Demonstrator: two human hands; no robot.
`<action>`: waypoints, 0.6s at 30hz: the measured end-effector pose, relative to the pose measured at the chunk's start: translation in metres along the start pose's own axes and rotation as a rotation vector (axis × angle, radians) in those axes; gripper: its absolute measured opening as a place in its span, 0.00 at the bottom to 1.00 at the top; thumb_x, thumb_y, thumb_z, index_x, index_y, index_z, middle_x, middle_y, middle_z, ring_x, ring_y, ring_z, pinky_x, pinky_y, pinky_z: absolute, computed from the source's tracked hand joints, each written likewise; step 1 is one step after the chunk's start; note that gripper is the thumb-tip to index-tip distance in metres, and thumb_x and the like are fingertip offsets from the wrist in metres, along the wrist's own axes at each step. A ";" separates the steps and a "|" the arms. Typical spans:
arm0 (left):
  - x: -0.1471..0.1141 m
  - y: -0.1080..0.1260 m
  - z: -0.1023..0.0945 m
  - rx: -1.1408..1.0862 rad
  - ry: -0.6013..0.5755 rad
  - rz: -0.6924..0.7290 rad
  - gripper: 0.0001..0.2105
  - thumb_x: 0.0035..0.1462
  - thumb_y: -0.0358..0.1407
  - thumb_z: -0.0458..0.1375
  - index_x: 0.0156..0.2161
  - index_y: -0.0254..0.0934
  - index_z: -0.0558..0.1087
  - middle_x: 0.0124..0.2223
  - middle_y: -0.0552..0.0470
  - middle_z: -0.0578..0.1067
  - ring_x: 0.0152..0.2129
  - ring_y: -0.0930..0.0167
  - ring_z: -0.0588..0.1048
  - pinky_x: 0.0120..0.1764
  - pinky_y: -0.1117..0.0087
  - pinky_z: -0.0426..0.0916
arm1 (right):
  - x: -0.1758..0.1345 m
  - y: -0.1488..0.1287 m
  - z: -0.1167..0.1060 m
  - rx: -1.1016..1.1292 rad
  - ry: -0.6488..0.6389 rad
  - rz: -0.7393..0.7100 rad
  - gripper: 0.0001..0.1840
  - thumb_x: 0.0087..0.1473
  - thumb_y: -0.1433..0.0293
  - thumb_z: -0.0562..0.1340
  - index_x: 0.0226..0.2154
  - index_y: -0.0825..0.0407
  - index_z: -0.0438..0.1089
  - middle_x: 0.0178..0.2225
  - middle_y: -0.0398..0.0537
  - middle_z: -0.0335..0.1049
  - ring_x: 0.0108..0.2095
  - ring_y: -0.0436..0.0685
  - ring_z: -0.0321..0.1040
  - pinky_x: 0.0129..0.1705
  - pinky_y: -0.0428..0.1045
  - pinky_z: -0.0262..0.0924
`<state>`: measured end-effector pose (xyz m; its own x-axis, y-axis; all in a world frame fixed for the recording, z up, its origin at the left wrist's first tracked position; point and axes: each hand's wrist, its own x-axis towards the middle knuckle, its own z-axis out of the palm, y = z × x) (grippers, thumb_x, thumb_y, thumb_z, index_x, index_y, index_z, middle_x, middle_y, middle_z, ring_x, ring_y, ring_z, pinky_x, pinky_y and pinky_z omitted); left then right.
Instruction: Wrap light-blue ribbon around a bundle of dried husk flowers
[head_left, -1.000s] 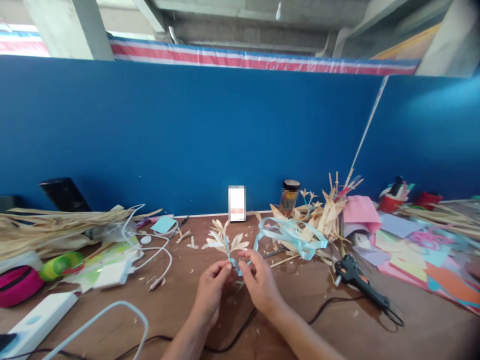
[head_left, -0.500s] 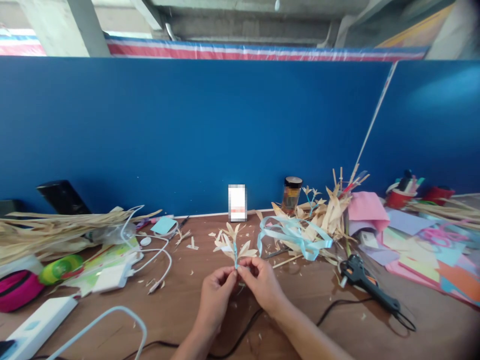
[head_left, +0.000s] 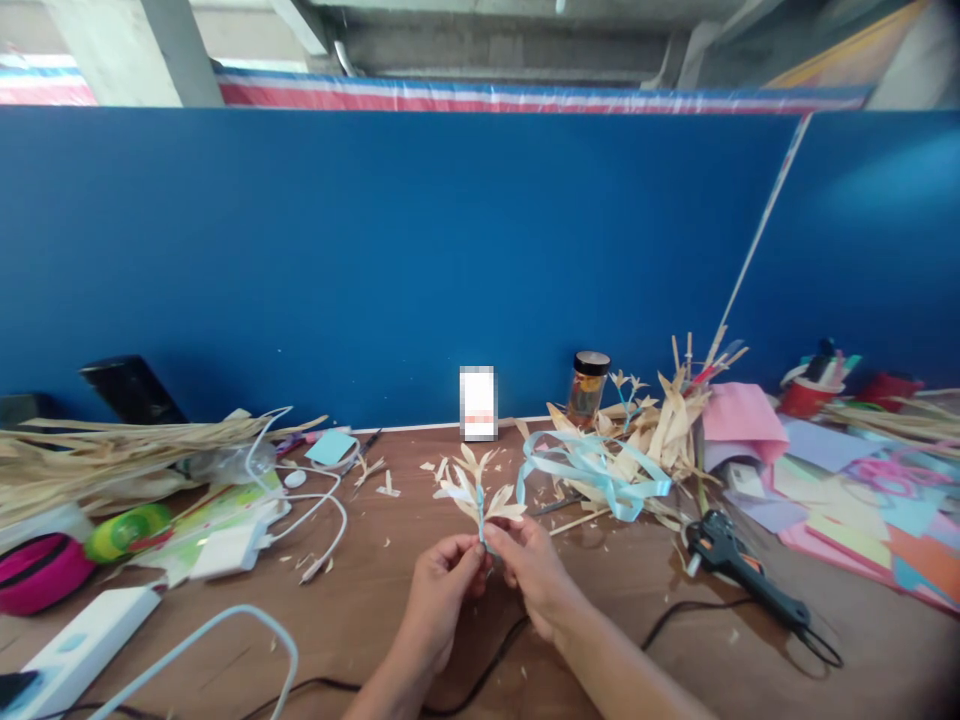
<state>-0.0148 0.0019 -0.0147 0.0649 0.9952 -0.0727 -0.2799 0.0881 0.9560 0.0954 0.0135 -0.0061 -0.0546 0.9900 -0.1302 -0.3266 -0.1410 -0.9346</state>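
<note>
Between my hands stands a small flower sprig (head_left: 480, 490) of pale dried husk leaves, its stem wrapped in light blue ribbon. My left hand (head_left: 448, 590) pinches the lower stem between thumb and fingers. From the other side, my right hand (head_left: 529, 570) closes thumb and fingers on the stem just beneath the leaves. The bottom of the stem is hidden by my fingers. Right behind my right hand lies a loose heap of light blue ribbon (head_left: 630, 490), over scattered dried husks (head_left: 679, 425).
At the right lie a black glue gun (head_left: 742, 575) and coloured paper sheets (head_left: 847, 525). A lidded jar (head_left: 589, 390) stands by the blue partition (head_left: 450, 240). On the left are a power strip (head_left: 90, 645), white cables (head_left: 337, 510) and long dried strips (head_left: 112, 455). A black cord runs under my wrists.
The view has shifted slightly. My right thumb and fingers have moved a little along the stem, and both hands still pinch the sprig.
</note>
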 end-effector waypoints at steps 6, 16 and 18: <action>-0.004 0.001 0.005 0.004 -0.030 -0.041 0.11 0.46 0.39 0.59 0.25 0.30 0.71 0.22 0.53 0.70 0.16 0.79 0.61 0.21 0.78 0.55 | -0.001 -0.002 0.004 0.064 -0.010 -0.025 0.14 0.39 0.63 0.65 0.21 0.56 0.61 0.14 0.36 0.60 0.14 0.44 0.54 0.15 0.40 0.47; -0.005 0.001 0.004 0.010 -0.058 -0.064 0.12 0.45 0.40 0.60 0.23 0.30 0.71 0.21 0.52 0.70 0.15 0.79 0.62 0.20 0.78 0.55 | -0.001 0.000 0.001 0.012 -0.165 0.011 0.17 0.44 0.59 0.61 0.18 0.56 0.62 0.12 0.37 0.59 0.12 0.44 0.55 0.15 0.41 0.48; -0.005 0.001 0.004 0.015 -0.069 -0.060 0.12 0.44 0.40 0.60 0.23 0.31 0.71 0.21 0.52 0.70 0.15 0.79 0.61 0.20 0.78 0.55 | -0.001 0.000 0.000 0.013 -0.167 0.031 0.17 0.43 0.60 0.61 0.17 0.56 0.62 0.12 0.37 0.59 0.12 0.44 0.54 0.15 0.40 0.47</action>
<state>-0.0110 -0.0027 -0.0125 0.1474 0.9828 -0.1111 -0.2589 0.1467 0.9547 0.0958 0.0129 -0.0058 -0.2204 0.9701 -0.1016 -0.3343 -0.1729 -0.9265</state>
